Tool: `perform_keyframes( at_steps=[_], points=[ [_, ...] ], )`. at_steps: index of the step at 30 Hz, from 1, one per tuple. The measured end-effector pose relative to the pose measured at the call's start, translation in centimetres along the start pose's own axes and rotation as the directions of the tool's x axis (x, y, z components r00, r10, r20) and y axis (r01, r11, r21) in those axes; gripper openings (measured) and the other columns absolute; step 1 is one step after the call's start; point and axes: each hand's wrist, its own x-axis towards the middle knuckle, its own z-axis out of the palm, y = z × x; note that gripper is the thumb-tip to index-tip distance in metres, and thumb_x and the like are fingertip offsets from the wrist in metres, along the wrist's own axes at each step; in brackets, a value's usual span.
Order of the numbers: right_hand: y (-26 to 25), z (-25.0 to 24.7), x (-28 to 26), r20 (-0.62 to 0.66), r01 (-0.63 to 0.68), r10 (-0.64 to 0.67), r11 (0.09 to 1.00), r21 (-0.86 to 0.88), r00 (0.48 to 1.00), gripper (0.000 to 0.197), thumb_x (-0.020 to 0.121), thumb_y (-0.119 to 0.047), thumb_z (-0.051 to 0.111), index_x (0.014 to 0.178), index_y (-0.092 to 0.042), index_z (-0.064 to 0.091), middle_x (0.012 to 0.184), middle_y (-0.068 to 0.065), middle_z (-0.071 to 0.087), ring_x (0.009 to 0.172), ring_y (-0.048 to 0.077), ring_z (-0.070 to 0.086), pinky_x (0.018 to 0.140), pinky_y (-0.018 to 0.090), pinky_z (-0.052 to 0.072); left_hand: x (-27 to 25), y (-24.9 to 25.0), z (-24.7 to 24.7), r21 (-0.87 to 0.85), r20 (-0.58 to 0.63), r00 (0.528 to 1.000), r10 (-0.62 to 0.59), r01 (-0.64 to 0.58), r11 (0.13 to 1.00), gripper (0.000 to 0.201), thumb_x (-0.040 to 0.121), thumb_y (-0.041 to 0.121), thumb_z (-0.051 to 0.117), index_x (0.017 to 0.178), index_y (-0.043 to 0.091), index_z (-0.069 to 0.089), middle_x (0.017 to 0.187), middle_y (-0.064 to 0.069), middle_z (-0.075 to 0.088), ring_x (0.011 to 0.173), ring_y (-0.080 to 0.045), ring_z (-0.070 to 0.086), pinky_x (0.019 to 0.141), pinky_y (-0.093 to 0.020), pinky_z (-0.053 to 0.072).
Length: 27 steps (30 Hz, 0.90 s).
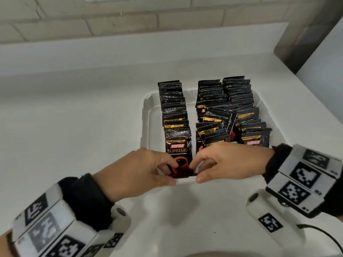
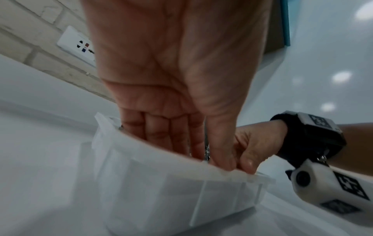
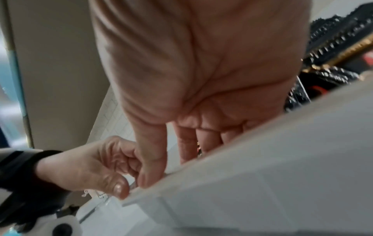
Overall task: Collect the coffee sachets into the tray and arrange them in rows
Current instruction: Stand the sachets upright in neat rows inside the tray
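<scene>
At the near edge of the tray [image 1: 146, 115], the left hand [image 1: 137, 171] and right hand [image 1: 228, 162] pinch the bottom corners of the front sachet [image 1: 179, 154], probably to seat it upright and square against the left row [image 1: 173, 108] behind it. Both thumbs rest on the tray's near rim, likely for steadiness. Farther back, the middle row [image 1: 209, 101] and right row [image 1: 241, 101] lean unevenly, some packets tilted across. The tray sits on the white counter [image 1: 74, 108].

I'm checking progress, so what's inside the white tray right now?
The white tray holds three rows of coffee sachets standing on edge, the middle row untidy. Both hands hide the near ends; the tray floor is covered.
</scene>
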Motion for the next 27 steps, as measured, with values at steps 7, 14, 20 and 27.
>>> perform_keyframes(
  at_steps=[7, 14, 20, 27],
  points=[
    [0.7, 0.2, 0.0, -0.060, 0.056, -0.040, 0.951, 0.303, 0.997, 0.033, 0.079, -0.014, 0.071, 0.100, -0.034, 0.055, 0.113, -0.005, 0.063, 0.078, -0.007, 0.060, 0.083, 0.016, 0.049, 0.5, -0.3, 0.1, -0.180, -0.130, 0.991, -0.023, 0.000, 0.984, 0.037, 0.081, 0.013, 0.070, 0.083, 0.048, 0.056, 0.076, 0.025, 0.066, 0.062, 0.000, 0.060, 0.063, -0.013, 0.045],
    [0.7, 0.2, 0.4, -0.160, 0.044, 0.016, 0.930, 0.365, 0.987, 0.021, 0.083, -0.014, 0.065, 0.098, -0.027, 0.058, 0.094, 0.002, 0.070, 0.075, 0.012, 0.065, 0.072, 0.025, 0.055, 2.0, -0.3, 0.3, 0.003, -0.225, 0.974, 0.024, -0.024, 1.000, 0.028, 0.087, 0.006, 0.060, 0.107, 0.025, 0.065, 0.077, 0.019, 0.057, 0.067, 0.001, 0.056, 0.061, -0.004, 0.039],
    [0.7, 0.1, 1.4, -0.265, 0.026, 0.030, 0.978, 0.206, 0.964, 0.011, 0.086, -0.012, 0.063, 0.085, -0.023, 0.062, 0.082, 0.002, 0.069, 0.071, 0.012, 0.067, 0.065, 0.019, 0.056, 2.4, -0.1, 0.2, -0.034, -0.196, 0.980, 0.026, -0.034, 0.999, 0.040, 0.082, -0.009, 0.058, 0.111, 0.019, 0.064, 0.079, 0.015, 0.056, 0.076, -0.008, 0.057, 0.072, -0.009, 0.044],
    [0.6, -1.3, 0.7, -0.411, 0.087, -0.013, 0.983, 0.162, 0.912, 0.014, 0.084, -0.016, 0.065, 0.081, -0.030, 0.065, 0.075, -0.004, 0.068, 0.062, 0.000, 0.062, 0.055, 0.009, 0.047, 1.7, 0.0, -0.5, -0.220, -0.216, 0.976, 0.005, -0.054, 0.974, 0.045, 0.080, -0.012, 0.060, 0.085, 0.032, 0.059, 0.076, 0.008, 0.061, 0.063, 0.001, 0.056, 0.066, -0.006, 0.045]
  ],
)
